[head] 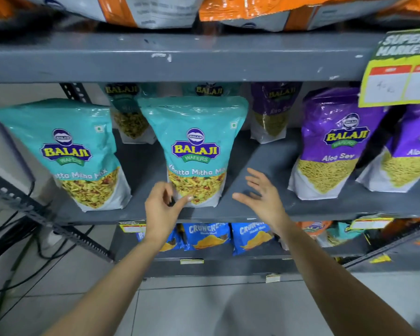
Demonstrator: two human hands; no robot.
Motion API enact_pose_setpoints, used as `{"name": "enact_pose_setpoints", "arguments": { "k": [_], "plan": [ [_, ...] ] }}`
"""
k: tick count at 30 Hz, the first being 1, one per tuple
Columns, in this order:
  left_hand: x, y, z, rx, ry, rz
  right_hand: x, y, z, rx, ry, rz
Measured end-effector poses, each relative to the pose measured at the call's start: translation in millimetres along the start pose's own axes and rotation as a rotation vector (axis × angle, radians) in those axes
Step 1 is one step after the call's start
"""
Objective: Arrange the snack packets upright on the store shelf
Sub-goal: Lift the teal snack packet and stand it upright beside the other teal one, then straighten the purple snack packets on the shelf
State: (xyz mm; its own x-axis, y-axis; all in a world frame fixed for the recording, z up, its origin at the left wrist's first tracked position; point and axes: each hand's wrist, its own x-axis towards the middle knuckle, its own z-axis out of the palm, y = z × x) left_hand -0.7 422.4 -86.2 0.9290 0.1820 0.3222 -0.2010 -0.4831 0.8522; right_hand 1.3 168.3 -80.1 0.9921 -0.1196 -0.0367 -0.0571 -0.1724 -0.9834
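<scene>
Left hand (163, 204) pinches the centre-frame teal packet (194, 146) by its lower corner, right hand (262, 192) spread wide alongside; I'd steady both sides.

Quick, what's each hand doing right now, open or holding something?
Left hand: pinches the lower corner of the middle teal plastic Khatta Mitha Mix packet.
Right hand: open, fingers spread, holding nothing.

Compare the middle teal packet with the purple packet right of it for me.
The teal packet reads Khatta Mitha Mix; the purple packet reads Aloo Sev. The teal packet shows a mixed, multicoloured snack; the purple packet shows plain yellow strands. The left hand touches the teal packet's lower corner; the purple packet is untouched. Both stand upright, Balaji-branded.
</scene>
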Motion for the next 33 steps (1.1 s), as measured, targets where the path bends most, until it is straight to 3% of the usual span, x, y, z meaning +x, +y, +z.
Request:
{"name": "enact_pose_setpoints", "arguments": {
  "k": [5,8,10,16,21,29,33],
  "plan": [
    [-26,37,63,-0.007,-0.186,0.169,-27,33,-115,-0.016,0.396,-0.052],
    [-28,66,119,-0.067,-0.337,0.142,-19,39,-176,-0.059,0.5,-0.043],
    [-23,84,159,-0.112,-0.431,0.026,1,41,-205,-0.146,0.449,-0.016],
    [3,114,248,-0.168,-0.704,-0.237,43,33,-227,-0.186,0.055,0.018],
    [-13,110,242,-0.152,-0.499,-0.239,26,40,-205,-0.207,0.027,-0.018],
    [-26,113,208,-0.188,-0.51,-0.263,17,41,-195,-0.107,-0.092,0.003],
    [-3,147,191,-0.423,-0.363,-0.171,32,-1,-207,0.1,-0.046,-0.047]
  ]
}}
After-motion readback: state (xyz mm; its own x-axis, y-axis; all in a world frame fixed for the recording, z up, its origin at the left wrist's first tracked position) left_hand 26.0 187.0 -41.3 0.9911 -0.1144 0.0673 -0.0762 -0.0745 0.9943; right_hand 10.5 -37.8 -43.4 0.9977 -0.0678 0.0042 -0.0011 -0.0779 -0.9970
